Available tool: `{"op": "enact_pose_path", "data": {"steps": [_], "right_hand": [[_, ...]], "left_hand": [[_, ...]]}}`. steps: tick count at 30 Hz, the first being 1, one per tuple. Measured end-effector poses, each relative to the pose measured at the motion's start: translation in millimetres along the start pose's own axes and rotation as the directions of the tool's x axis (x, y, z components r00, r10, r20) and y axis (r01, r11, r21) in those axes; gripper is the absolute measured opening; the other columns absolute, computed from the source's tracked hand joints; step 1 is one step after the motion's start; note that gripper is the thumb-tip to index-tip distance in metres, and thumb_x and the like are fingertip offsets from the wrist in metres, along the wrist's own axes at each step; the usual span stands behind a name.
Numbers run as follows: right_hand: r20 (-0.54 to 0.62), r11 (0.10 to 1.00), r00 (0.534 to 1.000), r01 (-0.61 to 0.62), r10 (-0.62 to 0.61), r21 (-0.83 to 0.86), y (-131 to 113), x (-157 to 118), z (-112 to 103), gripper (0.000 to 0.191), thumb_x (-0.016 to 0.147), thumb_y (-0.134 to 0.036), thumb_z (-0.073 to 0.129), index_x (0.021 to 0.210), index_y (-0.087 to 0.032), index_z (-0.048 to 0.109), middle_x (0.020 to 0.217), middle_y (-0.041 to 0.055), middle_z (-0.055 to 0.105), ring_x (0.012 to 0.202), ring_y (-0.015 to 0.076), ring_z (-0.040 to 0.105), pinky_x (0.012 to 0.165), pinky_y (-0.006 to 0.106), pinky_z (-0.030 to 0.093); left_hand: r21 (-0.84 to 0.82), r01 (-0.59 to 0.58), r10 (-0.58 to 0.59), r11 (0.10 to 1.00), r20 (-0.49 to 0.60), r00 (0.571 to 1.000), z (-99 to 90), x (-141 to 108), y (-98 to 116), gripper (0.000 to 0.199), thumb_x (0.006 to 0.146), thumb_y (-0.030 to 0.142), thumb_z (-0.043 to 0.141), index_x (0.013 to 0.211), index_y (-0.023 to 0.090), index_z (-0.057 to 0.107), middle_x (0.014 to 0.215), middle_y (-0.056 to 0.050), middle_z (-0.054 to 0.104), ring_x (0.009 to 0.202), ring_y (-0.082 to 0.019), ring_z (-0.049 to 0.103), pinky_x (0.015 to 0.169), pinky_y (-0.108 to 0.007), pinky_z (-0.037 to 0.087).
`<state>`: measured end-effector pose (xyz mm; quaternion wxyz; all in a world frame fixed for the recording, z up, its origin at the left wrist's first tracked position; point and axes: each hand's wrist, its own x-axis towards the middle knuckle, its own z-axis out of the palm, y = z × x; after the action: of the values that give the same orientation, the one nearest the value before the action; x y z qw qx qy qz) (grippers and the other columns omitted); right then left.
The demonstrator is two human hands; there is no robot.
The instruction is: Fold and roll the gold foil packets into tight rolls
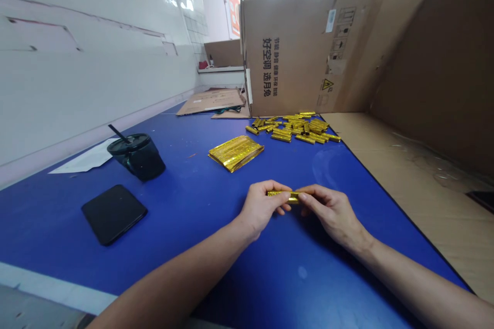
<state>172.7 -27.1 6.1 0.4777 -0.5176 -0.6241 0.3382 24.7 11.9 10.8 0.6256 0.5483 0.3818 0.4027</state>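
a gold foil roll (pixel 283 196) is gripped between both hands over a blue table (pixel 216 262)
the roll is pinched level by the fingers of the left hand (pixel 262 206) and the right hand (pixel 328 213); a pile of rolled gold tubes (pixel 295 128) and a flat stack of gold foil (pixel 236 153) are lying ahead, with a black phone (pixel 113 214) and a lidded dark cup (pixel 136 157) off to the left.

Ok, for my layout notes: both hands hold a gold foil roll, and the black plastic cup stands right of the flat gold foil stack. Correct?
No: the head view shows the black plastic cup left of the flat gold foil stack. The left hand and right hand do hold the gold foil roll.
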Motion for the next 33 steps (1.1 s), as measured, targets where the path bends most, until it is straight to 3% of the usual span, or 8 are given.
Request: {"op": "enact_pose_path", "data": {"steps": [5, 18, 24, 27, 33], "right_hand": [[-0.035, 0.999, 0.999, -0.014, 0.016, 0.031, 0.0, -0.2, -0.2, 0.024, 0.076, -0.035, 0.051, 0.086, -0.015, 0.061, 0.057, -0.0005, 0.060, 0.051, 0.0125, 0.054, 0.051, 0.025, 0.043], [-0.075, 0.999, 0.997, -0.036, 0.037, 0.011, -0.9, 0.1, -1.1, 0.025, 0.077, -0.037, 0.050, 0.075, -0.015, 0.061, 0.048, -0.0013, 0.058, 0.047, 0.0113, 0.051, 0.050, 0.023, 0.039], [0.035, 0.985, 0.994, -0.104, 0.100, 0.136, -0.1, 1.7, -0.4, 0.029, 0.074, -0.039, 0.053, 0.089, -0.015, 0.057, 0.059, -0.0015, 0.060, 0.048, 0.0108, 0.053, 0.048, 0.023, 0.040], [0.093, 0.989, 0.991, -0.110, 0.101, 0.097, -2.3, 1.5, 0.8, 0.025, 0.073, -0.038, 0.053, 0.080, -0.014, 0.060, 0.060, -0.0005, 0.059, 0.046, 0.0096, 0.050, 0.045, 0.022, 0.038], [0.004, 0.996, 0.997, -0.077, 0.077, 0.039, -2.0, 0.5, -0.1, 0.028, 0.077, -0.038, 0.047, 0.081, -0.014, 0.061, 0.050, -0.0010, 0.057, 0.045, 0.0116, 0.051, 0.047, 0.024, 0.038]], "left_hand": [[-0.044, 0.006, -0.006, 0.999, -0.002, 1.000, 0.1, 0.5, -0.5, 0.016, 0.065, 0.021, 0.061, 0.078, 0.010, 0.059, 0.060, -0.002, 0.059, 0.052, -0.009, 0.055, 0.046, -0.018, 0.041], [-0.080, 0.037, -0.042, 0.996, -0.070, 0.997, -0.2, 1.9, 1.5, 0.014, 0.068, 0.023, 0.059, 0.071, 0.010, 0.054, 0.058, -0.002, 0.058, 0.046, -0.009, 0.054, 0.042, -0.017, 0.040], [0.023, 0.013, -0.012, 1.000, -0.048, 0.999, 0.7, 1.8, 0.0, 0.012, 0.068, 0.021, 0.058, 0.073, 0.010, 0.056, 0.056, -0.002, 0.058, 0.048, -0.011, 0.056, 0.043, -0.018, 0.041], [0.071, -0.019, 0.021, 0.997, -0.026, 0.999, 2.7, 0.5, -1.0, 0.011, 0.067, 0.019, 0.058, 0.073, 0.010, 0.057, 0.055, -0.003, 0.058, 0.049, -0.011, 0.056, 0.044, -0.019, 0.042], [0.018, -0.031, 0.032, 0.999, -0.050, 0.998, 2.7, 0.5, 0.8, 0.013, 0.068, 0.021, 0.059, 0.072, 0.009, 0.056, 0.058, -0.002, 0.058, 0.049, -0.010, 0.056, 0.044, -0.018, 0.042]]}}
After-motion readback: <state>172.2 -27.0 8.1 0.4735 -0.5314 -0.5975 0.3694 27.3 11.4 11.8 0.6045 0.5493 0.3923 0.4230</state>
